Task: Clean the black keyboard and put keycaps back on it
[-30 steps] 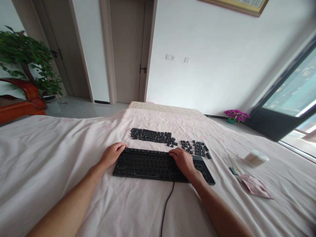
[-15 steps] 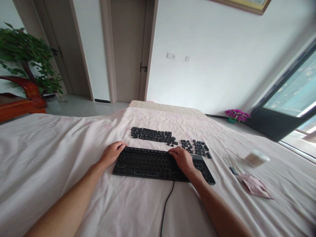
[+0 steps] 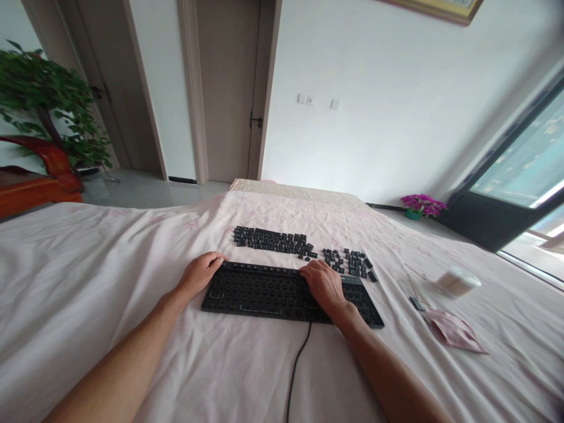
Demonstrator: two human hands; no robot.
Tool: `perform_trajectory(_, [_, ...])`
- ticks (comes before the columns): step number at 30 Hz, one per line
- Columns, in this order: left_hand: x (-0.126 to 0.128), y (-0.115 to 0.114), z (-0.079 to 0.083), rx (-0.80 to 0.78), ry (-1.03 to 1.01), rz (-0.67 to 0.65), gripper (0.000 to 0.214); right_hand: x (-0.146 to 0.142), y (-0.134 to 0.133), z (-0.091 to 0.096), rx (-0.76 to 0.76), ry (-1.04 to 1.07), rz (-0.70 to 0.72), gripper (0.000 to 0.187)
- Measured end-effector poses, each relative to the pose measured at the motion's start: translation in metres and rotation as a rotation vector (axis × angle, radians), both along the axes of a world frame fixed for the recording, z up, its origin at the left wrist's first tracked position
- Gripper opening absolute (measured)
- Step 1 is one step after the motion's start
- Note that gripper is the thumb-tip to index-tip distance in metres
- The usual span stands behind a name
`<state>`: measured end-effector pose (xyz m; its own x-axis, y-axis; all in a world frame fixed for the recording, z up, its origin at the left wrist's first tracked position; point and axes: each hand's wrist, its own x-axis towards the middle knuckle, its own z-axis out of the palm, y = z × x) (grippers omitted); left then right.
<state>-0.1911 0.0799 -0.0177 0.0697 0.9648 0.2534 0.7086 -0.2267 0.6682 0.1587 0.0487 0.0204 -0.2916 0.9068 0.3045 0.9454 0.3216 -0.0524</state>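
A black keyboard [image 3: 259, 294] with most of its keycaps off lies flat on a pale, flowered cloth. One row of keys still runs along its far edge. My left hand [image 3: 200, 273] is closed on the keyboard's far left corner, thumb and fingers at the rim. Over the far edge, right of the middle, my right hand [image 3: 324, 285] has its fingers bent and pressed together at the top row; whatever is under the fingertips is hidden. Just beyond the keyboard lie loose black keycaps [image 3: 275, 241], with a smaller group of keycaps [image 3: 352, 262] to the right.
A cable [image 3: 296, 364] runs from the keyboard toward me. To the right are a round tub of cotton swabs [image 3: 459, 282], a pink cloth [image 3: 456, 331] and a small dark object [image 3: 416, 304]. Past the covered surface stand a door [image 3: 229, 88] and purple flowers [image 3: 423, 205].
My right hand has shifted very slightly left and away from me along the keyboard's top row. My left hand and the keyboard stay in place.
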Motion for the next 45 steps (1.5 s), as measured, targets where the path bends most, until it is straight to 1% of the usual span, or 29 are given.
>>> perform_trajectory(5, [-0.001,0.001,-0.003,0.01,-0.01,-0.008,0.035,-0.002,-0.008,0.005,-0.025,0.006,0.011,0.035])
perform_trajectory(8, [-0.001,0.001,-0.003,0.009,-0.012,-0.006,0.034,-0.006,-0.016,0.008,-0.041,-0.054,-0.002,0.036])
perform_trajectory(12, [-0.001,0.001,-0.002,0.002,-0.015,-0.006,0.034,-0.007,-0.022,0.009,-0.037,-0.108,0.042,0.04])
perform_trajectory(14, [0.0,0.001,-0.002,0.0,-0.013,-0.008,0.034,-0.002,-0.018,0.008,-0.053,-0.059,0.06,0.042])
perform_trajectory(16, [0.0,0.0,-0.001,-0.002,-0.009,-0.006,0.034,0.006,-0.01,0.006,-0.081,0.052,0.044,0.045])
perform_trajectory(19, [0.0,0.0,0.0,0.0,-0.007,-0.005,0.035,0.02,0.005,0.003,-0.071,0.231,-0.072,0.047])
perform_trajectory(21, [0.0,0.0,0.0,0.003,-0.013,-0.011,0.036,0.028,0.014,0.002,-0.035,0.269,-0.149,0.043])
perform_trajectory(23, [0.0,0.0,0.0,-0.003,-0.017,-0.012,0.036,0.032,0.02,0.002,-0.008,0.253,-0.183,0.039])
perform_trajectory(27, [0.0,0.0,-0.001,-0.014,-0.013,-0.002,0.035,0.032,0.03,0.002,-0.005,0.17,-0.19,0.035])
perform_trajectory(32, [0.0,0.0,-0.001,-0.022,-0.023,-0.009,0.034,0.022,0.046,0.001,-0.016,0.058,-0.186,0.03])
perform_trajectory(39, [-0.001,0.001,-0.002,-0.016,-0.035,-0.012,0.037,0.004,0.063,0.005,-0.04,-0.112,-0.189,0.027])
perform_trajectory(45, [-0.002,0.002,-0.003,-0.009,-0.041,-0.013,0.036,-0.004,0.07,0.005,-0.079,-0.155,-0.157,0.022])
